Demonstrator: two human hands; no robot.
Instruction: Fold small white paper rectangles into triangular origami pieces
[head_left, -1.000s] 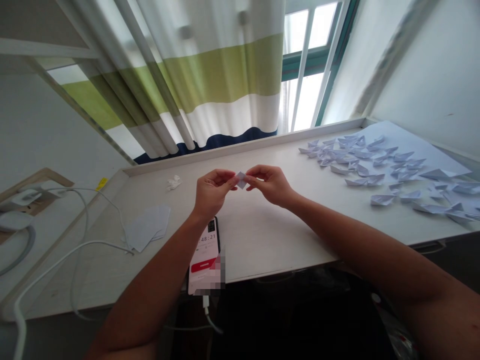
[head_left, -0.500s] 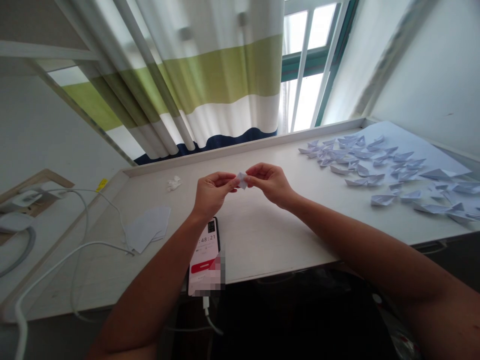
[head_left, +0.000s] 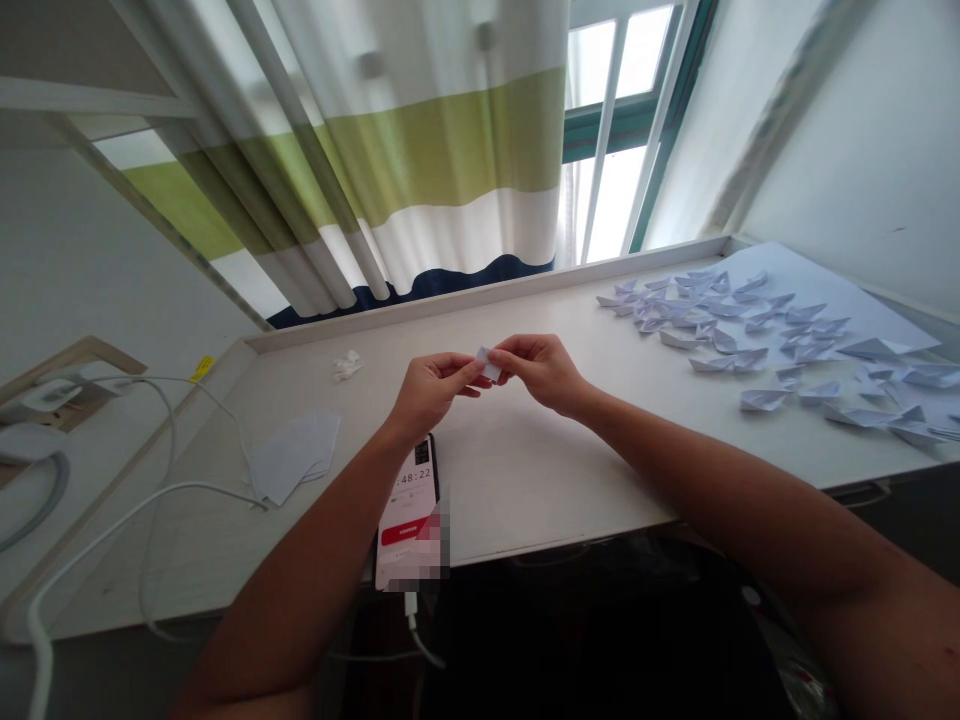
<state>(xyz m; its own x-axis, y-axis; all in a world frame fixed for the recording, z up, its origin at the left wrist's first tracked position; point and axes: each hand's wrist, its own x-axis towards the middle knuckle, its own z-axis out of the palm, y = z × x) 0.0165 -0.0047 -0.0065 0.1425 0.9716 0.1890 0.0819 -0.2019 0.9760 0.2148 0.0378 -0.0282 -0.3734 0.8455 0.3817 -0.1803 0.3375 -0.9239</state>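
Observation:
A small folded piece of white paper (head_left: 489,366) is pinched between my two hands above the middle of the desk. My left hand (head_left: 433,388) grips its left side with thumb and fingers, while my right hand (head_left: 544,372) is closed on its right side. Fingertips cover parts of the paper's edges. On the right of the desk lie several folded paper boats (head_left: 727,360), spread in a loose group. To the left, a small stack of flat white paper sheets (head_left: 296,458) rests on the desk.
A phone (head_left: 409,520) showing a running timer lies by my left forearm, with a cable plugged in. White cables (head_left: 157,495) cross the desk's left side. Crumpled white paper (head_left: 346,366) sits near the back. A larger white sheet (head_left: 817,285) lies beneath some boats.
The folded paper has tilted and turned a little between my fingers. Both hands have shifted slightly, and the timer has moved on by one second.

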